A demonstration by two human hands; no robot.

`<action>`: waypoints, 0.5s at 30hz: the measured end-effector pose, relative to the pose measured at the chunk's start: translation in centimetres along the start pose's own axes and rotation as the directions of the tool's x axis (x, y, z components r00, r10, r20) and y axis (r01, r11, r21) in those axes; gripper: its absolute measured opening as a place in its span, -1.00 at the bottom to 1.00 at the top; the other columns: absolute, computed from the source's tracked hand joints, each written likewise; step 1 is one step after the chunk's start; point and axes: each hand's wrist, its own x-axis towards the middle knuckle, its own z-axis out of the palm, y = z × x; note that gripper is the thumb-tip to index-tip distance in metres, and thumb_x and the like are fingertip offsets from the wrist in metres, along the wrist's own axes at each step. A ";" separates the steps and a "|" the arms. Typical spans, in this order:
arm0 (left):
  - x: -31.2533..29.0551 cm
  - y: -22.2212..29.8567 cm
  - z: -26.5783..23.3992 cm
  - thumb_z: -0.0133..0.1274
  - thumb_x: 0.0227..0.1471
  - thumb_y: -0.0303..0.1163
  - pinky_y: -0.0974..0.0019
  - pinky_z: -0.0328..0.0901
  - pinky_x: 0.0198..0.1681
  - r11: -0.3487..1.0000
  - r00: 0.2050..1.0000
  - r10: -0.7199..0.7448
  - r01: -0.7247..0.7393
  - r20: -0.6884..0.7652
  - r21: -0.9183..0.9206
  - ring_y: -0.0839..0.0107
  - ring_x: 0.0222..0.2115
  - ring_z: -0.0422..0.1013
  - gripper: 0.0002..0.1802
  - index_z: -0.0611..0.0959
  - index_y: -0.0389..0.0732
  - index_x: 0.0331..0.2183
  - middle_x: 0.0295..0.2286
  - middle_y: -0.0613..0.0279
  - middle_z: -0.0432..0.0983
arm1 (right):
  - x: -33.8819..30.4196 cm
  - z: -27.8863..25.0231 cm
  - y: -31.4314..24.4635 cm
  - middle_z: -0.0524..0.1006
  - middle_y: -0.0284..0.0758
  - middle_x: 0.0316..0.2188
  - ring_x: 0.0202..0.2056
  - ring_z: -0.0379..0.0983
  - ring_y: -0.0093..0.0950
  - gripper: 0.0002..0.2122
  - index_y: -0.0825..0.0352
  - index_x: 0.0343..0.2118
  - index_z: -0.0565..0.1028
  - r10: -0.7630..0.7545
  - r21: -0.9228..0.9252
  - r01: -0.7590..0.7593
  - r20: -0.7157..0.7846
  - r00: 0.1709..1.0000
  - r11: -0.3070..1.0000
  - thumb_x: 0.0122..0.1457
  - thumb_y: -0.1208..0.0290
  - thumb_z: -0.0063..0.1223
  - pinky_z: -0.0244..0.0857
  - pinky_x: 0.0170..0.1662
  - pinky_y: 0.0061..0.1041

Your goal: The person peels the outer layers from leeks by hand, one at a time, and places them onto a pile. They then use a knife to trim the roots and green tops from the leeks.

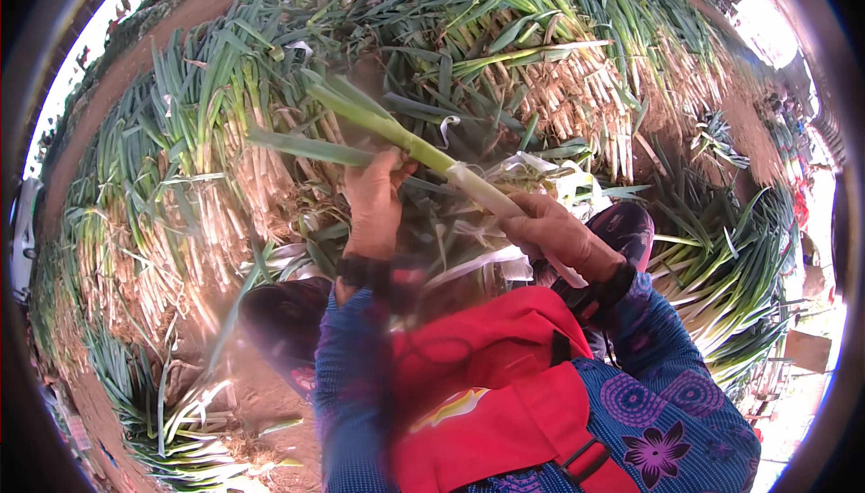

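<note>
Across my lap I hold a long, thick green onion (432, 158), tilted with its green leaves up to the left and its pale end down to the right. My right hand (560, 233) is wrapped round the white shaft. My left hand (377, 200) is closed on a green leaf (306, 146) that sticks out to the left, close beside the stalk. Whether that leaf is still joined to the stalk is hidden by the fingers. Loose peeled leaves and pale skins (482, 263) lie below and behind the stalk, between my knees.
Large bundles of unpeeled green onions (207, 168) stand at the left, and more bundles (568, 78) at the far side. A pile of cleaner stalks (730, 277) lies to the right. Another small pile (194, 430) rests on bare soil at the lower left. A red apron (514, 403) covers my lap.
</note>
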 end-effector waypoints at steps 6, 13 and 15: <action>-0.4 1.0 0.4 0.09 0.03 -0.34 0.24 0.41 -0.25 0.969 0.988 -0.131 0.146 0.088 -0.200 0.31 -0.32 0.45 -0.74 0.48 -0.31 -0.28 -0.36 0.20 0.46 | -0.9 -0.8 -0.6 0.29 -0.51 -0.61 -0.65 0.14 -0.74 -0.63 0.42 -0.06 0.38 0.036 0.435 -0.107 0.168 0.985 0.894 0.17 0.26 -0.06 0.00 -0.63 -0.73; -4.9 -0.6 5.0 0.01 0.08 0.00 0.38 0.40 -0.39 0.929 0.993 -0.063 0.024 0.095 0.369 0.39 -0.30 0.46 -0.45 0.37 -0.30 -0.15 -0.32 0.21 0.41 | -0.8 -0.9 0.2 0.35 -0.47 -0.57 -0.60 0.22 -0.69 -0.65 0.44 -0.08 0.39 -0.026 0.334 0.021 0.009 1.000 0.942 0.14 0.30 -0.05 0.10 -0.57 -0.67; -5.7 -0.8 6.2 0.10 0.06 -0.15 0.49 0.36 -0.45 0.868 0.989 0.079 -0.132 0.128 0.479 0.48 -0.38 0.44 -0.56 0.39 -0.26 -0.16 -0.36 0.25 0.38 | -0.8 -0.4 0.4 0.36 -0.46 -0.56 -0.60 0.24 -0.68 -0.65 0.44 -0.09 0.40 -0.061 0.237 0.068 -0.038 0.997 0.969 0.12 0.31 -0.03 0.13 -0.55 -0.65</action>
